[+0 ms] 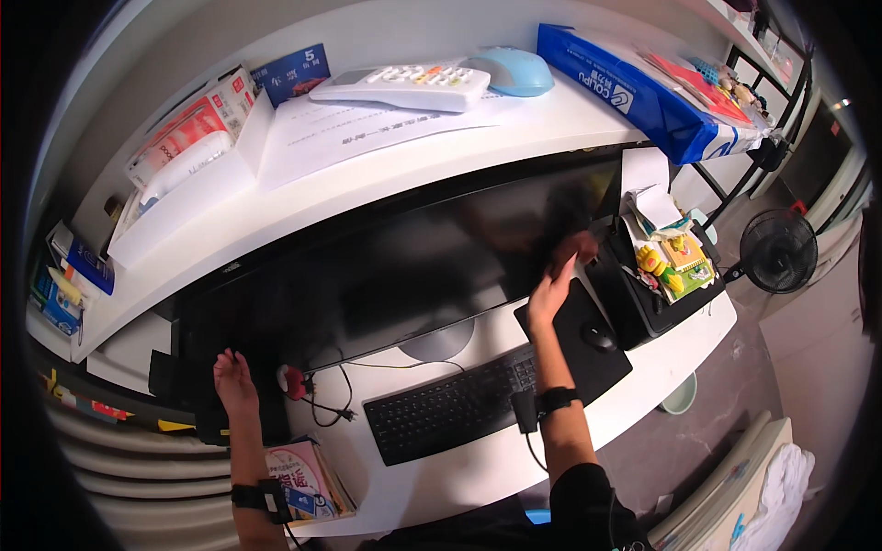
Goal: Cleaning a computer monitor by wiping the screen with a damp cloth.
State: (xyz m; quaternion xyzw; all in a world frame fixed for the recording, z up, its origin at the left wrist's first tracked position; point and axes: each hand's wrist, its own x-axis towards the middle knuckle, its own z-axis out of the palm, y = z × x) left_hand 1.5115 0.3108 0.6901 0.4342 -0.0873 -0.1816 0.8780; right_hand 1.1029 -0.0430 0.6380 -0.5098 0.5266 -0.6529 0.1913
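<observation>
A wide black monitor (395, 262) with a dark screen stands on the white desk, under a white shelf. My left hand (236, 381) is raised near the screen's lower left corner, its fingers pointing up and slightly bent, with nothing visible in them. Toward the screen's right end, my right hand (551, 292) is held up with straight fingers and an empty palm; a dim reflection of it shows on the glass. I cannot tell whether either hand touches the monitor. Below my right forearm lies a black keyboard (432, 413), and a black mouse (597, 335) rests on a dark mat (574, 354).
On the shelf (367, 151) are a white remote-like device (404, 85), a light blue mouse (514, 72), a blue paper pack (625, 96) and a white box (197, 202). A black printer-like case (666, 317) bears notebooks. Loose cables (331, 409) and books (308, 473) lie at left. A fan (779, 250) stands right.
</observation>
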